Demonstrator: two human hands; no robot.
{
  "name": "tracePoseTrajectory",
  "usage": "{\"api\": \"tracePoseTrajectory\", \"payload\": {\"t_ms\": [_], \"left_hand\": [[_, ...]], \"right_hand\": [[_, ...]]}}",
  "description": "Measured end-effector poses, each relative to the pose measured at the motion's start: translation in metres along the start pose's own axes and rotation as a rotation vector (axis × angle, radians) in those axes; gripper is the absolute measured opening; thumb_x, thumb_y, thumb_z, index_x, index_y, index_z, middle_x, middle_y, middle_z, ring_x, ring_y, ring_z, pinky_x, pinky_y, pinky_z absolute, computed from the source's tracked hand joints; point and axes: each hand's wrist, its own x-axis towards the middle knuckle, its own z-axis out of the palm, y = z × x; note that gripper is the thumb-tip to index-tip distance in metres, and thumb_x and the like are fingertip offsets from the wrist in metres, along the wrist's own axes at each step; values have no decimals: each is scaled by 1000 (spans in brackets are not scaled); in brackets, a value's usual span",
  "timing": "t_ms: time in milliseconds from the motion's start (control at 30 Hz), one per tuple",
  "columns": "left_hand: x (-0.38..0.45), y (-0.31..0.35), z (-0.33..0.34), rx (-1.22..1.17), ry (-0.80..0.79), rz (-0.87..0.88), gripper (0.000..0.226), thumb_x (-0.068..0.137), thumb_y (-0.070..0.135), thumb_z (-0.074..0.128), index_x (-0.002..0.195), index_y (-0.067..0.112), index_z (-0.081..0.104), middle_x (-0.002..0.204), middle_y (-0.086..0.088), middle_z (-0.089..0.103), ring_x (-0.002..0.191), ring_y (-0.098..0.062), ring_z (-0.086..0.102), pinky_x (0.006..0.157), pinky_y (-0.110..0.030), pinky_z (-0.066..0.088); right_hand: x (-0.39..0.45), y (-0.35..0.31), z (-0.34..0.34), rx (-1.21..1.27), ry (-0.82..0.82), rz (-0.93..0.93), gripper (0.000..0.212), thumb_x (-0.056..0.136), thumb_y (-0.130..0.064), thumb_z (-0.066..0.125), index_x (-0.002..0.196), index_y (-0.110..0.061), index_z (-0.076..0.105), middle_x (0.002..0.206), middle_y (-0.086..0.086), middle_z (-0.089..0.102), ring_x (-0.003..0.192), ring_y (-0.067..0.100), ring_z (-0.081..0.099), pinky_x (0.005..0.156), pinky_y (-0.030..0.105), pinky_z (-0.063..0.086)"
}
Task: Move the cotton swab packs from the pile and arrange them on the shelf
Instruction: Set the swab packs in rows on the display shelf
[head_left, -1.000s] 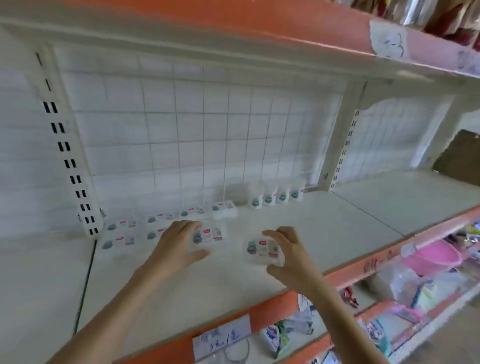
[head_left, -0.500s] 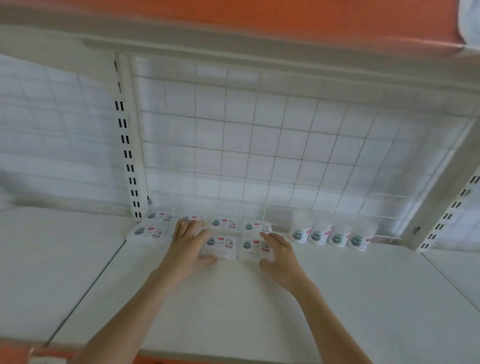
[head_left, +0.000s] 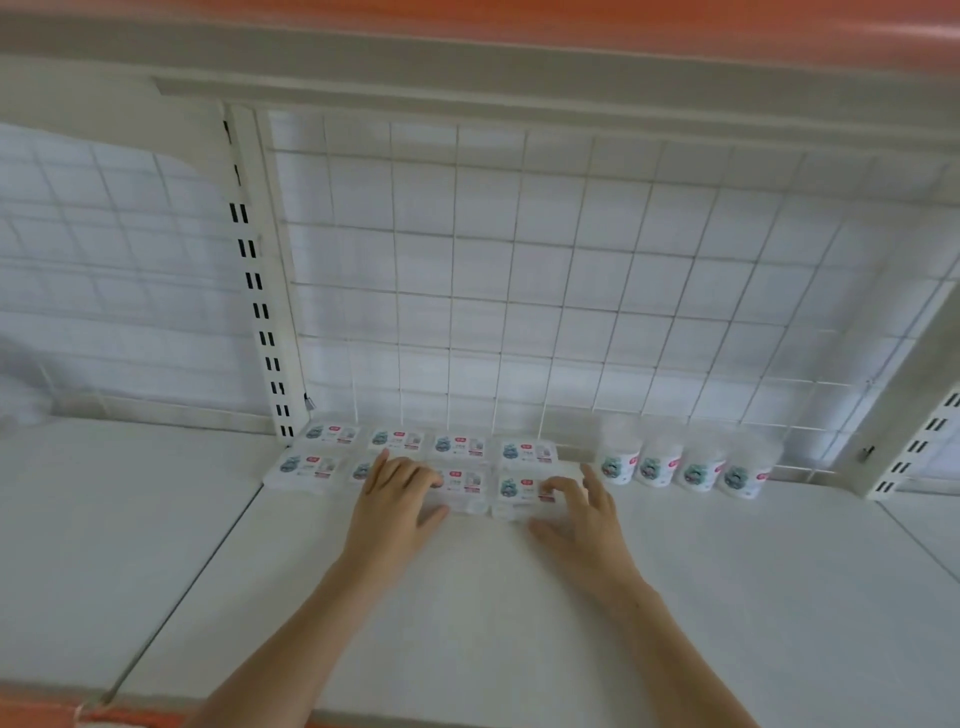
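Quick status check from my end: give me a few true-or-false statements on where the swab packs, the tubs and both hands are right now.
1. The flat cotton swab packs lie in two rows at the back of the shelf. True.
2. The round tubs stand left of the packs. False: they stand to the right, along the wire grid.
3. The right hand touches the front-row pack at the right end. True.
4. The left hand hangs off the shelf edge. False: it rests on front-row packs.
5. The tubs are stacked two high. False: a single row of four.
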Motion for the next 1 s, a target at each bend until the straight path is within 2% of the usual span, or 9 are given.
{"api": "tracePoseTrajectory", "payload": {"t_ms": [67, 200, 400, 567, 700, 800, 867, 933, 1000], "left_hand": [[-1, 0, 1, -6, 9, 4, 33, 60, 24, 84, 83, 16, 62, 82, 5, 61, 88, -11, 46, 107, -36, 22], [-1, 1, -1, -24, 9, -6, 31, 61, 24, 83, 84, 17, 63, 83, 6, 62, 86, -13, 55, 106, -36, 24], [-1, 0, 0, -73, -2, -20, 30, 61, 18, 84, 85, 14, 65, 84, 4, 64, 81, -16, 62, 105, -33, 25], [0, 1, -1, -90, -24, -19, 30, 61, 17, 84, 84, 13, 65, 84, 3, 64, 79, -17, 64, 104, -32, 26], [-1, 1, -2, -101, -45, -33, 29, 63, 19, 83, 85, 14, 65, 86, 3, 64, 81, -17, 63, 106, -32, 26], [-1, 1, -3, -97, -68, -33, 29, 66, 22, 80, 89, 16, 64, 88, 5, 63, 85, -15, 62, 108, -35, 29], [-1, 1, -3, -99, -81, -28, 29, 67, 23, 77, 90, 17, 61, 89, 6, 61, 86, -14, 60, 108, -35, 27], [-1, 1, -2, -105, -86, -27, 28, 68, 27, 72, 91, 17, 58, 90, 6, 59, 89, -13, 55, 108, -38, 30], [-1, 2, -4, -114, -86, -33, 30, 72, 36, 59, 95, 17, 54, 96, 4, 58, 96, -14, 50, 105, -41, 36]], "right_hand": [[5, 2, 0, -37, -54, -13, 42, 83, -34, 64, 120, -28, 46, 147, 2, 30, 137, 18, 24, 104, 30, 23], [9, 1, 0, -75, -62, -29, 39, 82, -44, 57, 116, -31, 44, 124, -15, 48, 118, 12, 43, 87, 25, 23], [8, 1, 0, -44, -15, -49, 47, 70, -47, 52, 113, -27, 53, 120, -15, 54, 106, 17, 48, 92, 36, 39], [8, 2, 0, -32, 5, -58, 36, 78, -38, 66, 110, -27, 55, 112, -20, 52, 104, 19, 48, 90, 36, 40], [8, 2, 1, -22, 30, -82, 34, 79, -29, 70, 110, -25, 57, 115, -23, 48, 112, 20, 45, 95, 38, 37], [6, -1, 1, -48, -1, -55, 46, 74, -45, 66, 115, -27, 54, 126, -15, 44, 118, 18, 42, 97, 31, 31], [4, -3, 2, -83, -17, -43, 66, 63, -65, 48, 119, -30, 50, 129, -9, 40, 120, 15, 40, 97, 28, 26], [3, -2, 3, -101, -1, -54, 74, 59, -68, 38, 123, -30, 47, 129, -6, 38, 119, 16, 40, 101, 30, 27], [1, -3, 3, -103, 16, -66, 74, 62, -65, 40, 124, -27, 48, 127, -2, 41, 117, 17, 42, 101, 34, 32]]}}
